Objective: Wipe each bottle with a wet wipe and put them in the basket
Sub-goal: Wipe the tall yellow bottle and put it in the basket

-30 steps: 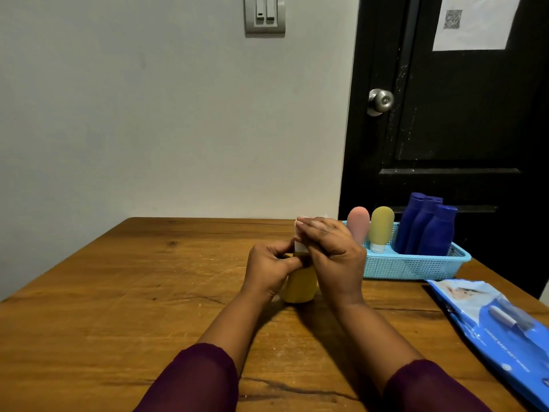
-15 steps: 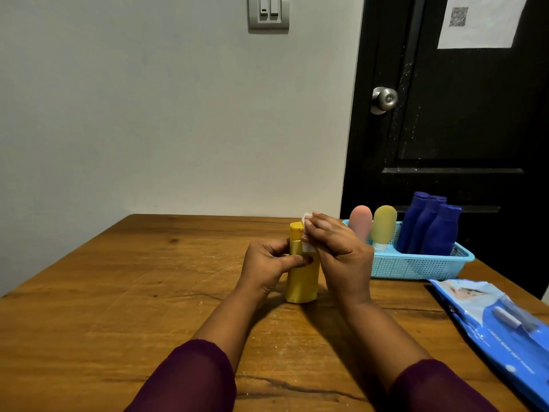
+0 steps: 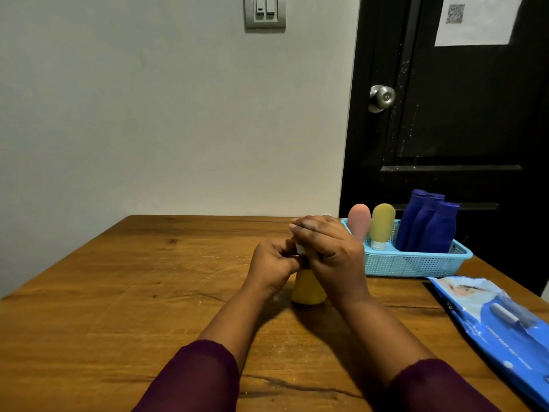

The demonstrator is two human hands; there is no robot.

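While the yellow bottle [image 3: 307, 289] stands upright on the wooden table [image 3: 118, 292], near the blue basket [image 3: 416, 264], the left hand [image 3: 273, 266] grips its neck with curled fingers. The right hand [image 3: 329, 251] closes over the cap, clutching a white wet wipe [image 3: 300, 248] (only a sliver shows) against it. Other bottles [image 3: 383, 224] stand in the basket, and a wipes pack [image 3: 499, 316] lies beside it.

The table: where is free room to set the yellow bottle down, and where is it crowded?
Bare wood lies left of the left hand, out to the table's left edge, and between the right arm and the wipes pack. Crowded: the right back corner, where the basket of bottles stands, the pack just before it.
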